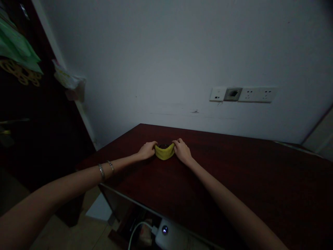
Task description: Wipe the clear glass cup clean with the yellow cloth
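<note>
A yellow cloth (164, 153) sags in a curve between my two hands, above the dark red tabletop (156, 187). My left hand (147, 150) pinches its left end, and my right hand (182, 150) pinches its right end. Just behind the cloth's upper edge a dark round object (163, 146) shows in part; the cloth hides the rest, so I cannot tell what it is. Two bracelets circle my left wrist.
Behind the table rises a pale wall with a row of sockets (243, 94). Below the front edge, an open drawer holds a white device (179, 236) with a lit button and a cable (135, 227). Green cloth (19, 48) hangs at the door on the left.
</note>
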Action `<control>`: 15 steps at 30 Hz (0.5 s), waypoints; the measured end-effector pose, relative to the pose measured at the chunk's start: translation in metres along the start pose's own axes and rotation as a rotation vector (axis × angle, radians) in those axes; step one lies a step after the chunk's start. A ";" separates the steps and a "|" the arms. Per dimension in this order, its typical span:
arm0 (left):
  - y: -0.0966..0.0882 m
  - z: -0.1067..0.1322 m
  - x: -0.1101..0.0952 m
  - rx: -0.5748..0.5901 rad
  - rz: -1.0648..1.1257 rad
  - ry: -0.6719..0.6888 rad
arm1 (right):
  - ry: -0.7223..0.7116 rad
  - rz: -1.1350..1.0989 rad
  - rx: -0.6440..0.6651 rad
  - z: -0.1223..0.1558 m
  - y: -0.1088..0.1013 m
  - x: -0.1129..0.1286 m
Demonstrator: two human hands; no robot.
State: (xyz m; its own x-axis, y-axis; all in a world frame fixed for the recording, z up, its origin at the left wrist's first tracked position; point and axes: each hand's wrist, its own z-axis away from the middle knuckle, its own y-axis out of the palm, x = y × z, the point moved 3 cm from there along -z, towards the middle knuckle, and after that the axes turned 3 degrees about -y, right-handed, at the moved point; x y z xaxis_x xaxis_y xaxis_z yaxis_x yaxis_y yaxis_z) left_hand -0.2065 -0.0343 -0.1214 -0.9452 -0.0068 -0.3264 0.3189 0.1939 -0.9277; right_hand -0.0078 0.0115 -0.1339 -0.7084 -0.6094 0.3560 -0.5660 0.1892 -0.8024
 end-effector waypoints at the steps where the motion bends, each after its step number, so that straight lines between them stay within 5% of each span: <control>1: 0.003 -0.001 0.000 -0.014 0.057 -0.029 | 0.020 -0.052 -0.017 0.000 0.004 -0.001; 8: 0.024 -0.009 -0.004 -0.140 0.368 -0.284 | 0.185 -0.400 -0.188 -0.010 0.033 -0.002; 15: 0.043 -0.010 -0.014 -0.212 0.625 -0.370 | 0.303 -0.662 -0.249 -0.014 0.049 0.008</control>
State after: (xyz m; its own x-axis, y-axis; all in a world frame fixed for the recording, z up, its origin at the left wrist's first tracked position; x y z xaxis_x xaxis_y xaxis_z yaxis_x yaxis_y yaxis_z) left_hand -0.1806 -0.0159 -0.1546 -0.4956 -0.1551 -0.8546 0.7324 0.4542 -0.5072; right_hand -0.0475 0.0271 -0.1637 -0.2532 -0.4248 0.8691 -0.9650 0.0478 -0.2577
